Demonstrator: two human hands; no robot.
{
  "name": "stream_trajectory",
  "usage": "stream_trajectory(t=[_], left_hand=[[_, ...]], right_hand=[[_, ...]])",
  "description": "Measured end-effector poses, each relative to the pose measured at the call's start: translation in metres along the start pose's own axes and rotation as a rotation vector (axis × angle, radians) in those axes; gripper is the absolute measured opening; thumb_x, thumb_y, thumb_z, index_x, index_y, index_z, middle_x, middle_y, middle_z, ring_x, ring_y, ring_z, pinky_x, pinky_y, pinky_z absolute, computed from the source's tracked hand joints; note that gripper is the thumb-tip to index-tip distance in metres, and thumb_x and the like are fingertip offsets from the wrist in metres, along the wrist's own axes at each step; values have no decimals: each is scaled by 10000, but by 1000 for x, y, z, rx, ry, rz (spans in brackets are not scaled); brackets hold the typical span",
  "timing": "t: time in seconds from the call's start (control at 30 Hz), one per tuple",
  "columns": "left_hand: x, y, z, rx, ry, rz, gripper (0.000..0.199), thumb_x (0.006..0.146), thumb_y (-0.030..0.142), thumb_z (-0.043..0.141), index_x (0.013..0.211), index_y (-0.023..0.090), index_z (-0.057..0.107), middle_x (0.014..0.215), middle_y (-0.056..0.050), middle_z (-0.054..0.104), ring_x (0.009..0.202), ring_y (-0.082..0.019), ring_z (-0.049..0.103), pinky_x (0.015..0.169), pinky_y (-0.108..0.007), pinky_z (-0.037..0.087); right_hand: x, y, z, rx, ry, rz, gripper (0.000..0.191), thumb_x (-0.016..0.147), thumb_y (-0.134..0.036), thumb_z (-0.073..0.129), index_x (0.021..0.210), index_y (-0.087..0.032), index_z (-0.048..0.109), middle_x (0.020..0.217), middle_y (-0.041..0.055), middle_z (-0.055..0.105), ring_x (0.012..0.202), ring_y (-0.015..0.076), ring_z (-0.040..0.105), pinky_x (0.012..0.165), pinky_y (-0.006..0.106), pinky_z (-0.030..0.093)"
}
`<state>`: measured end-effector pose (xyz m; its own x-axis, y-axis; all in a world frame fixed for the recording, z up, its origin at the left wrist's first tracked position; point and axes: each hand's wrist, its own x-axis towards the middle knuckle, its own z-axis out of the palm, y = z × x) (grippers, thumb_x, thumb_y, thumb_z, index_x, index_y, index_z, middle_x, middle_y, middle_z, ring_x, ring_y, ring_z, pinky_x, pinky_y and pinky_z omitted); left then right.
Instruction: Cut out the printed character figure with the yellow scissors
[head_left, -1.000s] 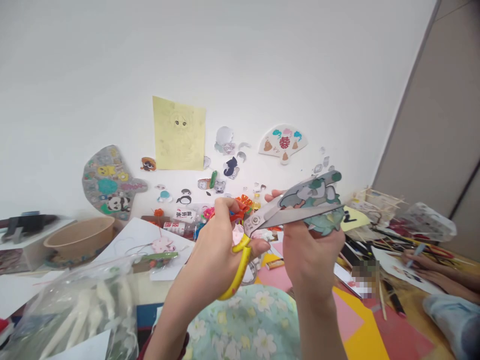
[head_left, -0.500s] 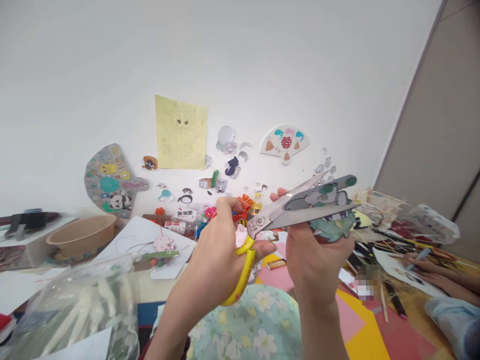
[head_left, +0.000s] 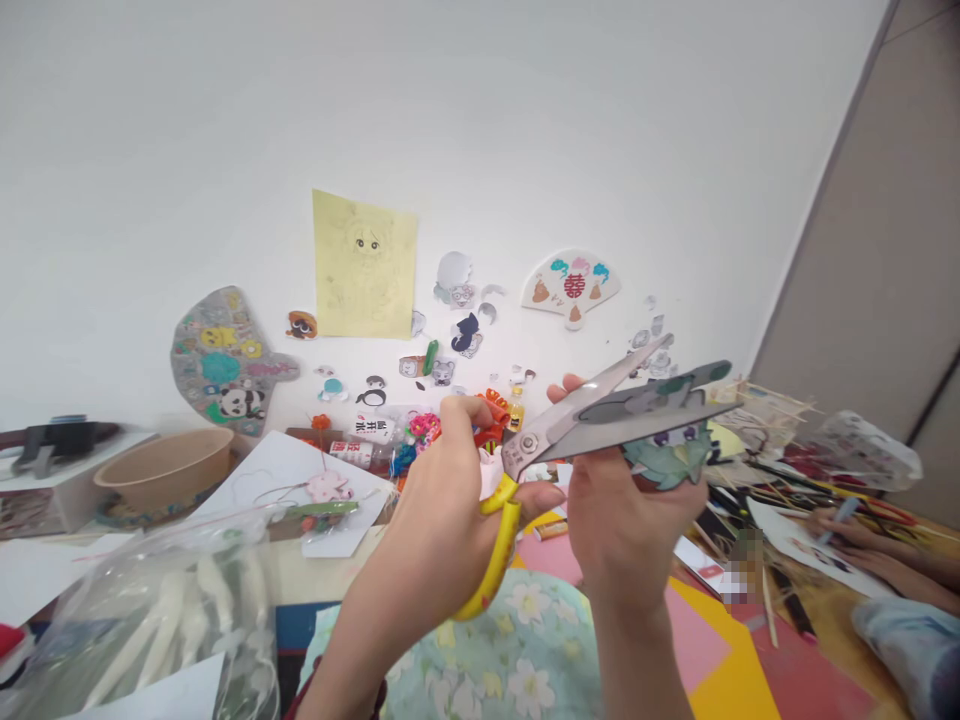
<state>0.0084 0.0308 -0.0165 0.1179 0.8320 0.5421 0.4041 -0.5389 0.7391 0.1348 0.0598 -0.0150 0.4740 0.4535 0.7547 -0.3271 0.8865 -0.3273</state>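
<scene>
My left hand (head_left: 435,510) is closed around the yellow handles of a pair of scissors (head_left: 491,560). Their metal blades point right and stand apart. Between and behind the blades is a paper cutout (head_left: 670,457) of a cartoon figure with pale green hair and grey parts. My right hand (head_left: 619,530) grips this cutout from below, its fingertips showing behind the upper blade. Whether the blades touch the paper I cannot tell. Below both hands lies light green floral cloth (head_left: 532,655).
At left are a beige basin (head_left: 165,470) and a clear plastic bag (head_left: 172,620) of white pieces. Cutouts and a yellow drawing (head_left: 365,265) hang on the wall. At right, another person's hand (head_left: 832,525) holds a marker over paper; coloured sheets (head_left: 720,680) lie nearer.
The scissors in my left hand have shifted slightly right, with the blades further across the cutout. The cutout has tilted slightly in my right hand.
</scene>
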Motion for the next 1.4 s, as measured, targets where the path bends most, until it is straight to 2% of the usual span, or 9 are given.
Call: stream_trajectory(t=[0.17,0.53,0.73,0.87,1.0,1.2,1.4], left_hand=[[-1,2,0,5,10,9,551,837,587,695,1141,256,376,1143,-96,573,1006,-272,586,792,-362,477],[-3,2,-1,32,4,-17,597,828,624,688,1174,287,337,1191,-87,560,1079,-313,557,900,-459,451],[-1,5,-2,47,-22,-48,558,842,615,633,1164,269,338,1167,-123,564,987,-319,577,822,-466,477],[-2,6,-3,64,-14,-45,553,838,601,628,1165,265,333,1160,-131,555,1017,-333,578,839,-481,479],[-1,5,-2,51,-20,-51,554,838,592,635,1168,266,331,1156,-135,569,995,-332,585,826,-477,484],[-1,5,-1,40,-22,-42,525,857,550,638,1178,272,329,1033,-91,599,1054,-351,587,909,-518,453],[-3,2,-2,34,-23,-13,487,872,526,639,1164,273,342,1087,-104,589,1054,-336,592,857,-467,486]], right_hand=[[-2,-1,3,35,-31,9,248,788,-94,793,968,-266,795,938,5,827,870,220,806,777,332,690],[-3,-2,2,-61,-25,5,153,797,-168,797,926,-247,780,933,26,823,852,255,802,775,405,692],[-3,0,4,-32,6,20,162,770,-162,812,905,-247,778,910,11,822,825,239,802,754,375,689],[-3,-1,4,17,12,34,198,757,-134,816,909,-257,782,916,-6,823,811,219,801,752,346,688],[-3,-2,4,-22,10,23,186,764,-157,817,922,-248,782,949,15,824,831,237,802,765,377,690],[-3,-2,4,15,-13,15,172,775,-143,811,893,-268,799,922,-8,825,820,223,806,750,344,695],[-3,-2,5,35,-26,15,207,783,-99,792,890,-276,808,914,-23,826,818,203,807,755,302,692]])
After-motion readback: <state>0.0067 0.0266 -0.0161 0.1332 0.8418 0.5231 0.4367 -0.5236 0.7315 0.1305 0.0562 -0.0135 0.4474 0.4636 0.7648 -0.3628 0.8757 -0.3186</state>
